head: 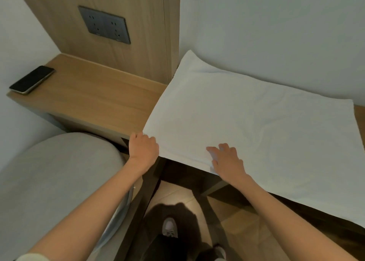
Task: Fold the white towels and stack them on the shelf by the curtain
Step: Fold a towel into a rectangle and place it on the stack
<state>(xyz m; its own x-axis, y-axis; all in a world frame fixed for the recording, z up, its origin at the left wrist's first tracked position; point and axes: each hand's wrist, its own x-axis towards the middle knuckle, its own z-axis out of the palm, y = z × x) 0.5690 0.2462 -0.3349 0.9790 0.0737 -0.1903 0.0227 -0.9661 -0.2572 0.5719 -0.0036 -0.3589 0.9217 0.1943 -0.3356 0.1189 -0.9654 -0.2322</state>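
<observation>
Both forearms (94,205) reach out from the bottom of the view to the near edge of the towel (246,126), which lies spread flat, one layer as far as I can tell, over a desk (94,91) whose bare wood shows to the left. The towel's far edge lies against the wall (276,33) and its near edge sits at the front lip. The left grip (144,149) is curled round the near-left corner, thumb and fingers closed on the cloth, probably to lift that corner over for the first fold. The right grip (227,162) lies flat with fingers spread on the near hem, holding nothing, most likely pinning and smoothing the cloth so it does not slide while the corner is drawn. The fold looks not yet begun. A phone (32,79) lies on the bare wood at the far left, well apart from the towel and out of the fold's path. Dark sockets (104,24) sit in the wood panel behind. A grey rounded seat (59,172) stands close by the left arm and could crowd the elbow. A shoe (169,226) shows on the floor (237,225) below. Neither the shelf nor the curtain is in view, so I cannot tell how far the carry will be.
</observation>
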